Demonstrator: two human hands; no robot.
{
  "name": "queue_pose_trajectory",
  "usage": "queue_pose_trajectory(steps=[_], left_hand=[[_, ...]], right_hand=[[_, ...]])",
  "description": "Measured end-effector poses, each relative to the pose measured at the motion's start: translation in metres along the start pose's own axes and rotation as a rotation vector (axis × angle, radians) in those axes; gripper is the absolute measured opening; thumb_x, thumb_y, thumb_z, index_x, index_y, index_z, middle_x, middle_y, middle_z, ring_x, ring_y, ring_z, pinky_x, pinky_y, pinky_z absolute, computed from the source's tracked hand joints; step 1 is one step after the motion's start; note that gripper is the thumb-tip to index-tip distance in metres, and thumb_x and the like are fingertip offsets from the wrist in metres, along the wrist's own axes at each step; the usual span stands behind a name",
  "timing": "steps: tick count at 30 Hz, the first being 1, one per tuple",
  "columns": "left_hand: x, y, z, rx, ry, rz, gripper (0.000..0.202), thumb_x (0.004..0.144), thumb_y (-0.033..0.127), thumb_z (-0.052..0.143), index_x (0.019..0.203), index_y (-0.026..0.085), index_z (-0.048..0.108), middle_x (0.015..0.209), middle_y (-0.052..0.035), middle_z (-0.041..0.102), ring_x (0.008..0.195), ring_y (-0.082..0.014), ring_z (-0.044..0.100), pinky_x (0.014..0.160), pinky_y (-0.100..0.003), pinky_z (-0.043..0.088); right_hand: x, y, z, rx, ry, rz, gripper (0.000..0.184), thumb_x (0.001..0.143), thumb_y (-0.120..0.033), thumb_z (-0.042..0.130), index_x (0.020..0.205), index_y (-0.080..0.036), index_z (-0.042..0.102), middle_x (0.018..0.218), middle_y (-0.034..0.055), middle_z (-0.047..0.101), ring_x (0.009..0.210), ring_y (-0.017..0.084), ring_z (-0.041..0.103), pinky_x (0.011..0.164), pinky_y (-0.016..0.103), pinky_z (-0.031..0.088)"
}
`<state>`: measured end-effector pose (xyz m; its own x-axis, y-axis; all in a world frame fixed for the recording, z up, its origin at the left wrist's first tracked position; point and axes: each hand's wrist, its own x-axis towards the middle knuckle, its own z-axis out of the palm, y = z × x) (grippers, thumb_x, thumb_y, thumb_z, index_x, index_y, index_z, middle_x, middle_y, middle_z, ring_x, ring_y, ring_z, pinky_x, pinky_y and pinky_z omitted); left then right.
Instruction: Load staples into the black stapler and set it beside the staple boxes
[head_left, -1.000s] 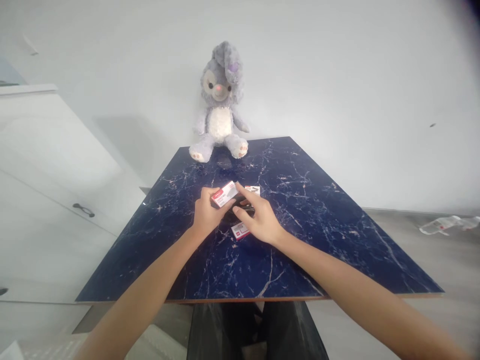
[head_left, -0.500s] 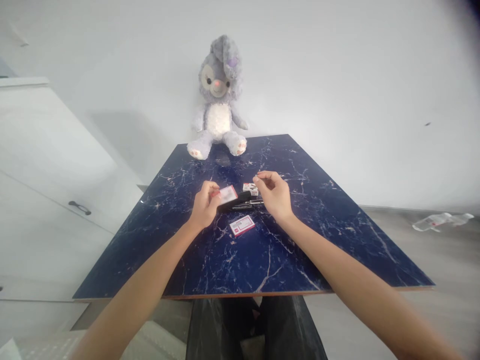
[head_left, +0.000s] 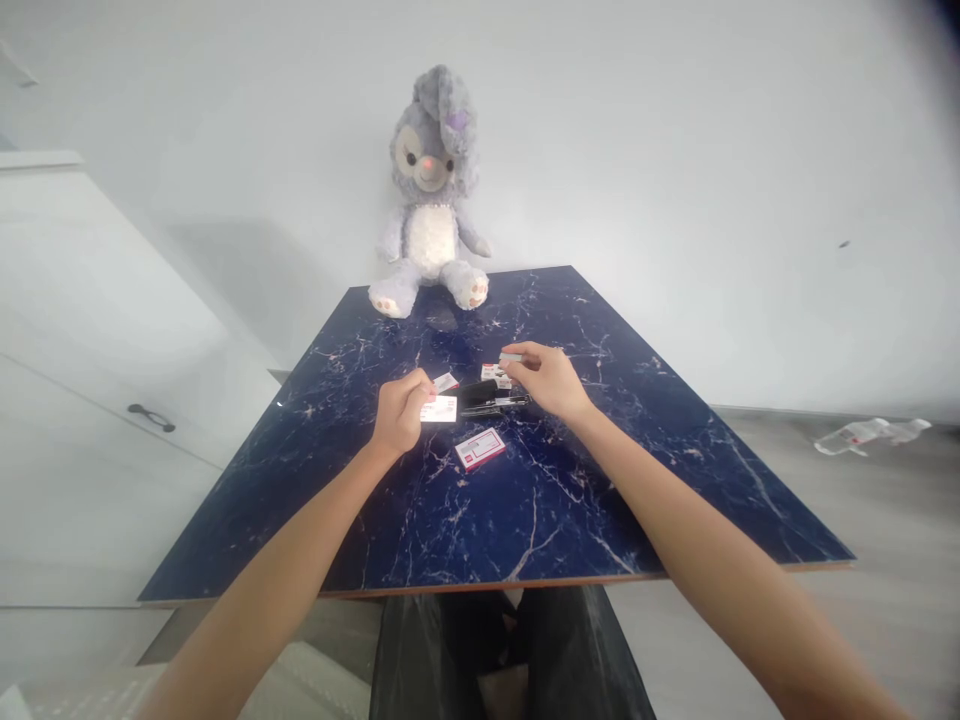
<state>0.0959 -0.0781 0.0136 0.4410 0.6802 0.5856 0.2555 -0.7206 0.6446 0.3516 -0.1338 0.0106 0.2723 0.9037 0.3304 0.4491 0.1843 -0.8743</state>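
Note:
My left hand point(head_left: 400, 410) is closed around the end of a small white box point(head_left: 439, 409) with red print. Just behind it a white, red-edged piece point(head_left: 446, 382) shows in part; I cannot tell whether it touches the hand. In my right hand point(head_left: 551, 378), thumb and fingers pinch a small pale grey strip that looks like a strip of staples point(head_left: 511, 357). Between the hands a black stapler point(head_left: 480, 394) lies opened, its metal tray toward the right hand. A white and red staple box point(head_left: 492, 374) stands behind the stapler, partly covered by the right fingers.
A flat white box with red edges point(head_left: 481, 449) lies in front of the stapler on the blue marbled table point(head_left: 525, 530). At the back edge sits a grey plush rabbit point(head_left: 433, 190) against the wall. A white cabinet point(head_left: 90, 400) is at left; clear plastic point(head_left: 870, 435) lies on the floor at right.
My left hand has turned the box, so a different face shows, and moved slightly left. The pale strip in my right fingers is now plainly visible. The view has shifted a little.

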Motion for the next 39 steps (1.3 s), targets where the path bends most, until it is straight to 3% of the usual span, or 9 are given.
queue_pose_trajectory(steps=[6,11,16,23,39], left_hand=[[0.0,0.0,-0.002,0.028,-0.017,0.048,0.034,0.096,0.03,0.043,0.066,0.021,0.057,0.059,0.0007,0.055,0.053,-0.0155,0.049,0.057,-0.032,0.033],[-0.002,-0.001,0.0,0.064,-0.04,0.076,0.034,0.097,0.032,0.044,0.069,0.02,0.057,0.06,0.0007,0.056,0.054,-0.0146,0.05,0.057,-0.031,0.034],[-0.003,-0.001,0.002,0.103,-0.07,0.071,0.033,0.097,0.03,0.044,0.07,0.019,0.059,0.061,0.0007,0.059,0.054,-0.0137,0.052,0.058,-0.029,0.034],[-0.002,0.001,0.002,0.161,-0.084,0.113,0.032,0.096,0.03,0.046,0.071,0.018,0.061,0.06,0.0003,0.059,0.053,-0.0131,0.052,0.056,-0.028,0.033],[-0.002,-0.001,0.001,0.136,-0.188,0.172,0.028,0.094,0.026,0.047,0.072,0.017,0.062,0.06,0.0003,0.06,0.051,-0.012,0.052,0.055,-0.027,0.035]], right_hand=[[0.004,-0.002,-0.016,-0.137,-0.135,-0.001,0.029,0.083,-0.047,0.071,0.1,-0.024,0.071,0.076,-0.0001,0.075,0.059,0.017,0.062,0.06,0.031,0.046],[0.008,0.002,-0.033,-0.297,-0.369,-0.095,0.021,0.079,-0.043,0.074,0.092,-0.027,0.077,0.093,0.0014,0.075,0.079,0.02,0.066,0.074,0.034,0.049],[0.007,0.003,-0.031,-0.39,-0.526,-0.094,0.021,0.078,-0.041,0.075,0.093,-0.026,0.078,0.101,0.0015,0.074,0.088,0.021,0.066,0.078,0.032,0.047],[0.006,0.004,-0.027,-0.39,-0.551,-0.045,0.02,0.081,-0.041,0.071,0.092,-0.026,0.078,0.088,-0.001,0.075,0.08,0.019,0.067,0.075,0.031,0.046],[0.006,0.009,-0.027,-0.349,-0.552,-0.043,0.022,0.082,-0.043,0.071,0.093,-0.025,0.076,0.089,-0.0009,0.076,0.081,0.019,0.068,0.076,0.029,0.047]])
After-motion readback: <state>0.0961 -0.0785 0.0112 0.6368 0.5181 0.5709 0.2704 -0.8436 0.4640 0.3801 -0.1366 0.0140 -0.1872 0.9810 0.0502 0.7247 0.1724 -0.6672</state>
